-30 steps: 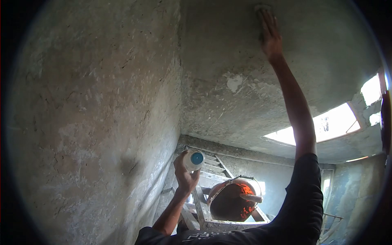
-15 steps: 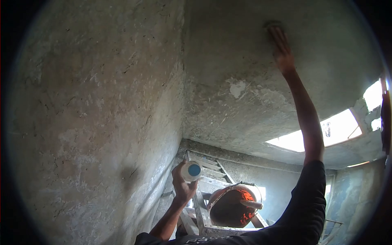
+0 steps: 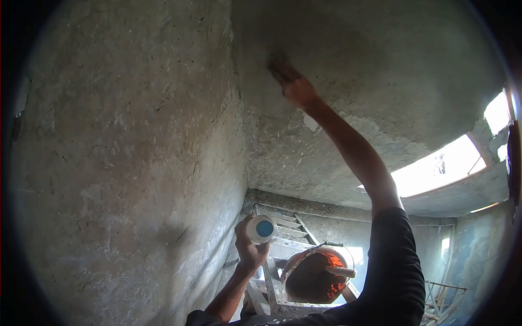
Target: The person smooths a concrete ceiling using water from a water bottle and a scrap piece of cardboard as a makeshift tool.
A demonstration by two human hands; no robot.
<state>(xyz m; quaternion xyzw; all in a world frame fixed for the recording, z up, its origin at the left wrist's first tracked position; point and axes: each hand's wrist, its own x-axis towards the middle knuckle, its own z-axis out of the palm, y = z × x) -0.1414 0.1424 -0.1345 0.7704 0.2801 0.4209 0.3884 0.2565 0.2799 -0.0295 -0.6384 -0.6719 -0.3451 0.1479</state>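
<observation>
My left hand [image 3: 250, 245], low and left of centre, is wrapped round a white bottle-like container [image 3: 264, 228]; its round blue end faces me. My right hand [image 3: 294, 86] is raised high at the end of a stretched arm. Its fingers press a dark pad [image 3: 277, 64] against the rough grey plaster surface [image 3: 348, 70], close to the corner with the left wall. Motion smears the fingers and the pad, so what exactly the pad is cannot be made out.
A ladder [image 3: 291, 239] stands below, with an orange-stained bucket [image 3: 312, 277] at its top. A light-handled tool [image 3: 341, 271] lies across the bucket's rim. The plastered wall [image 3: 130, 163] rises close on the left. Bright openings [image 3: 440, 168] show at right.
My right hand has swept left and slightly down across the plaster, toward the corner, carrying the dark pad. My left hand still holds the white container in nearly the same spot.
</observation>
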